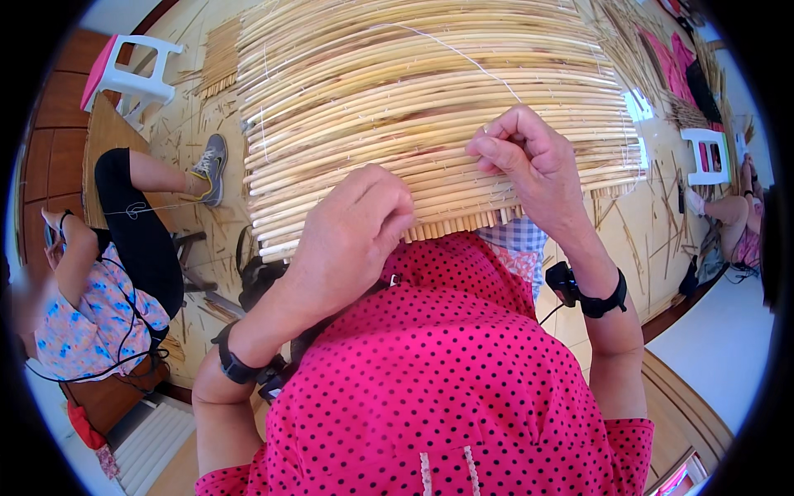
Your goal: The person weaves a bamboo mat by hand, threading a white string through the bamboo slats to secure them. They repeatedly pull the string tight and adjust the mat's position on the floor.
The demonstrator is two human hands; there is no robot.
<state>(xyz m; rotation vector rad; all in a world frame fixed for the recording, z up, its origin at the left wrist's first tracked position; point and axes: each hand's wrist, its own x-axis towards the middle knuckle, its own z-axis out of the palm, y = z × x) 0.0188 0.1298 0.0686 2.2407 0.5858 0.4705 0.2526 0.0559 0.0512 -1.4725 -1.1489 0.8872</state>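
A mat of pale reed stalks (364, 107), bound in rows with white thread, lies across my lap. My left hand (351, 227) is closed at the mat's near edge. Its fingertips are turned under, so what they grip is hidden. My right hand (533, 165) is raised just over the right part of the mat, thumb and forefinger pinched together. A loose white thread (467, 58) arcs over the stalks and runs down to the right hand. Whether a needle sits in the pinch is too small to tell. Short cut stalk ends stick out along the near edge between my hands.
On the left a seated person (103, 298) holds a thread stretched near the knee. A pink-and-white stool (136, 70) stands behind. At right are a white stool (705, 157) and another seated person (732, 215). Loose stalks litter the tiled floor (637, 240).
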